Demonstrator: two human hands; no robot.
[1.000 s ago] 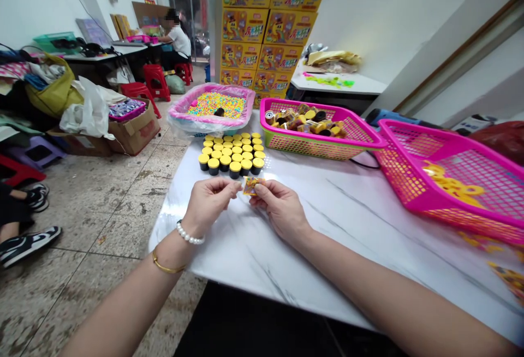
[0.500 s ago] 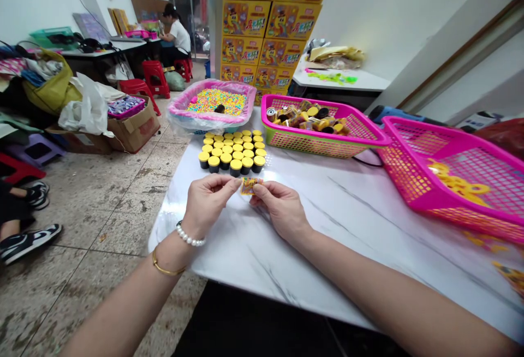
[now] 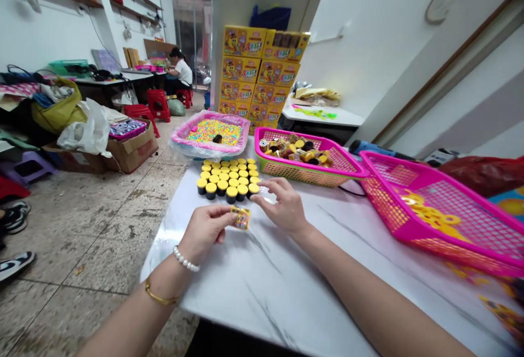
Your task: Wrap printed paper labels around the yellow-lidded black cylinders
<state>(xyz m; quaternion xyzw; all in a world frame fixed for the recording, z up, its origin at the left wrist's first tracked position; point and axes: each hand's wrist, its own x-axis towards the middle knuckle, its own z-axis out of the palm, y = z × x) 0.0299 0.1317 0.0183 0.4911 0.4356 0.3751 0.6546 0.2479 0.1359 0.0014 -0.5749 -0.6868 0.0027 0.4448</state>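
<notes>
My left hand [image 3: 207, 230] pinches a small yellow printed plastic sleeve [image 3: 241, 218] between thumb and fingers, above the white marbled table [image 3: 262, 275]. A pearl bracelet and a gold bangle circle that wrist. To the right, my right hand [image 3: 282, 204] has its thumb and fingers apart, with the tips at a small black cup with a yellow lid [image 3: 253, 188]. Whether they touch it I cannot tell. This cup stands at the near right corner of a block of several like cups [image 3: 225, 177], all upright in tight rows.
Behind the cups stands a pink plastic-lined basket [image 3: 184, 136] of coloured beads. A pink basket [image 3: 344, 168] of wrapped cups is right of it. Another pink basket [image 3: 393, 220] holds yellow pieces. Yellow boxes [image 3: 241, 67] are stacked behind. A person [image 3: 180, 70] sits at a far table.
My right hand has let go of the printed sleeve and moved forward to the cups. My left hand keeps the sleeve. The view has tilted upward.
</notes>
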